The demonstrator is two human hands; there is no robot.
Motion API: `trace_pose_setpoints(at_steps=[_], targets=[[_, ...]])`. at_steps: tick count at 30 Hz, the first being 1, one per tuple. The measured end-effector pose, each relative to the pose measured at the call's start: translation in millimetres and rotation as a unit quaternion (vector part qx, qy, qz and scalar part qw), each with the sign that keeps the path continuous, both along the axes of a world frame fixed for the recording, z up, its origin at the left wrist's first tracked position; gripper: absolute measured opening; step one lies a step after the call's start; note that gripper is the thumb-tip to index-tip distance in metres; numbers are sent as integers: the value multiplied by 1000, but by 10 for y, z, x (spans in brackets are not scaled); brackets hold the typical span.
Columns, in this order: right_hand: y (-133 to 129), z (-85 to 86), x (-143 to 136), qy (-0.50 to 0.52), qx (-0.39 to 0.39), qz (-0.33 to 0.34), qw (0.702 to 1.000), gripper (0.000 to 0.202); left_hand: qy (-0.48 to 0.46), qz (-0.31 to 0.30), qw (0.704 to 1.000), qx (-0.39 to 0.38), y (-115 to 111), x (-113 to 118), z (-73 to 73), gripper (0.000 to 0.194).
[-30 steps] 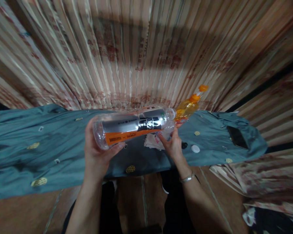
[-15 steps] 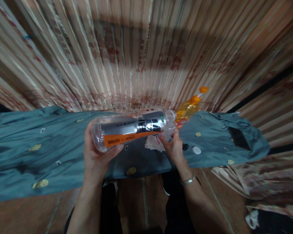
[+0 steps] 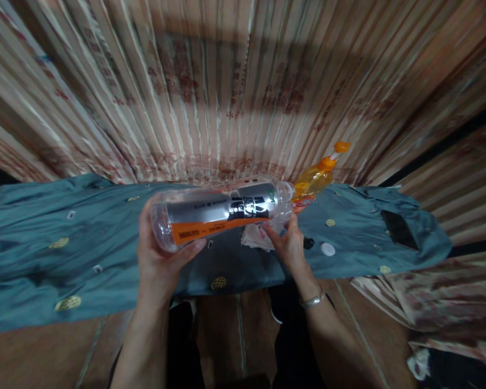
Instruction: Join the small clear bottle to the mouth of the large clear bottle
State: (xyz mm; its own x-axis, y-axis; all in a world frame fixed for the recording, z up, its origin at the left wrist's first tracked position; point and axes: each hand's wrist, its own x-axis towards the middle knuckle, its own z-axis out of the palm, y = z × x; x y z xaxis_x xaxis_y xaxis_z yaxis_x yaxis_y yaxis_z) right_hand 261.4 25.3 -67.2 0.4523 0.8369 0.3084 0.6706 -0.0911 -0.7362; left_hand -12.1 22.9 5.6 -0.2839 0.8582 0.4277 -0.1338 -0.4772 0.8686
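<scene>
My left hand [image 3: 162,243] is wrapped around the base end of a large clear plastic bottle [image 3: 210,208] with a silver and orange label. The bottle lies sideways above the cloth, its neck pointing right. At its shoulder, just below the neck, the fingers of my right hand [image 3: 288,240] are closed on the clear plastic; the fingertips are partly hidden. Just beyond the neck stands a yellow see-through bottle [image 3: 314,181] with an orange top, its lower part covered. Under the large bottle, beside my right hand, a crumpled white cloth [image 3: 256,237] shows.
A teal patterned cloth [image 3: 105,232] covers the long narrow table. To the right of my right hand lie a small black object [image 3: 308,243] and a round white lid [image 3: 328,249]. A dark phone [image 3: 399,229] rests near the right end. Pleated curtains [image 3: 227,97] hang behind.
Both hands keep their grip on the large bottle, which is almost still. The view has shifted very slightly.
</scene>
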Motion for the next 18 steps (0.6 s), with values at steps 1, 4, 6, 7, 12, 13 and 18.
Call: trace_pose_setpoints(at_steps=[1,4,6,7,12,13,18], targets=[[1,-4,3,-4,2,-1,1000,82,0,-1,1000,4,-1,2,-3,98],[2,-16,16,-12,4,5,1000,80,8,-1,1000,4,3,9,-10,97],[3,-22,23,-10,4,13,1000,81,20,0,1000,3,10,14,-15,96],[4,-25,25,-9,2,14,1000,83,24,2,1000,6,14,17,-16,95],[2,-33,15,-11,-4,3,1000,83,11,9,1000,19,22,26,-17,97],[-1,-34,10,-11,3,6,1000,83,10,9,1000,13,17,24,-16,97],[-20,-43,-5,3,29,21,999,80,-8,16,1000,-24,-1,-8,-35,99]])
